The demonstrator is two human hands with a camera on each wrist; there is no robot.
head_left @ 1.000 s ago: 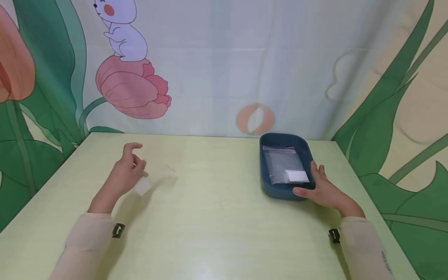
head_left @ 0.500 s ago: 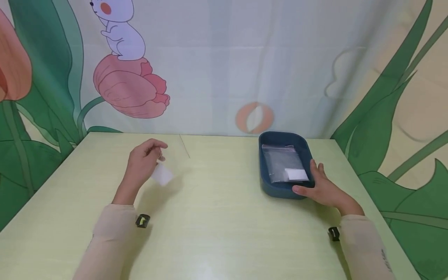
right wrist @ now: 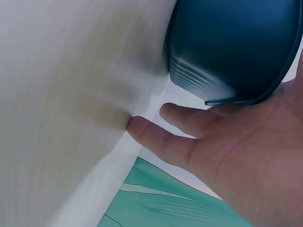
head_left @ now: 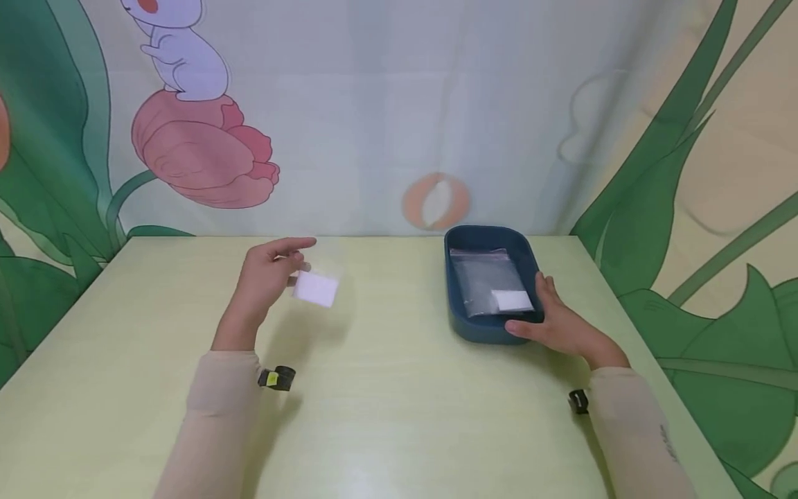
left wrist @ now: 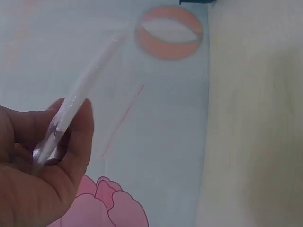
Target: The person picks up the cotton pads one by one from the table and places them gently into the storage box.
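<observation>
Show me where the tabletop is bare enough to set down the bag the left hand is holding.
Bare tabletop lies between the two forearms, from the near edge up to the backdrop, and also left of the left hand, which pinches the clear bag. The crowded spot is the blue tray, already holding a bag, with the right hand resting against its near right corner.

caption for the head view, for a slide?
Left hand pinches a clear plastic bag above the table; right hand steadies the dark blue tray.

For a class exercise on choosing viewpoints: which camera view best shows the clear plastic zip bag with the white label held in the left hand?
The head view: the clear plastic zip bag faces the camera, pinched by the left hand. The left wrist view shows it edge-on. The right wrist view does not show it.
</observation>
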